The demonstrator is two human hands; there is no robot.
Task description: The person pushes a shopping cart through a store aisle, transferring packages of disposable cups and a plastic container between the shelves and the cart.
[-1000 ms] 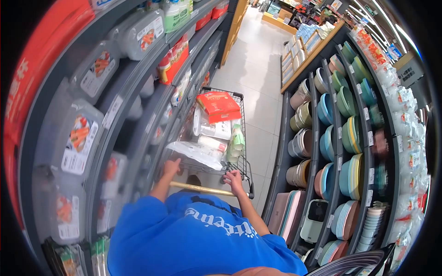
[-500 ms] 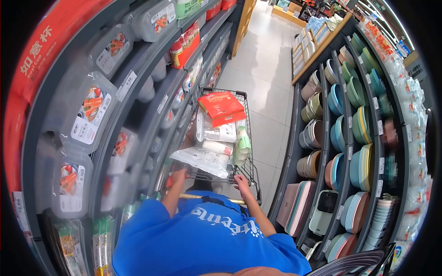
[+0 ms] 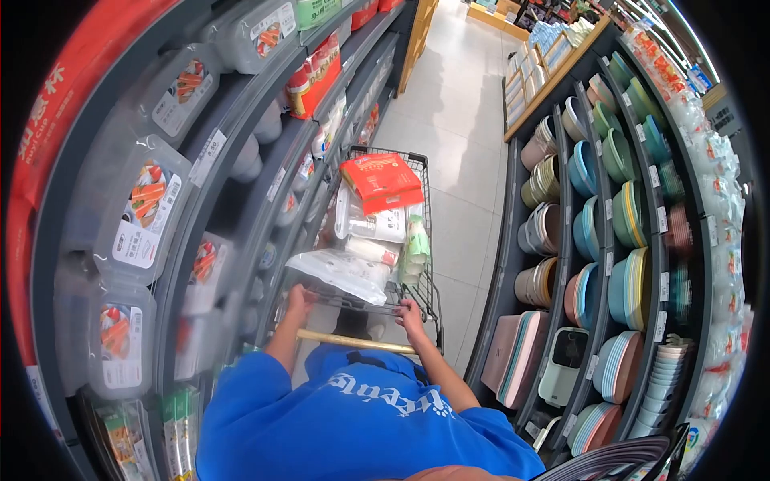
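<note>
A wire shopping cart (image 3: 427, 276) stands in front of me, its yellow handle bar (image 3: 357, 341) crossing below my forearms. My left hand (image 3: 300, 300) is closed on the near wire edge of the basket, beside a white plastic package (image 3: 341, 274). On the same edge, farther right, my right hand (image 3: 410, 313) is closed, its fingers partly hidden. Inside the cart lie a red box (image 3: 381, 180), a clear-lidded container pack (image 3: 370, 222), a white roll-shaped pack (image 3: 372, 251) and a green-and-white pack (image 3: 415, 250).
Shelves of clear plastic containers (image 3: 147, 210) rise close on the left. Stacked bowls and basins (image 3: 628, 289) fill the right shelves, with pink trays (image 3: 501, 350) low down. A tiled aisle floor (image 3: 449, 112) runs ahead between them.
The cart and both hands sit slightly farther left and higher in view. More of the yellow handle shows. My right hand's fingers look more curled over the basket edge.
</note>
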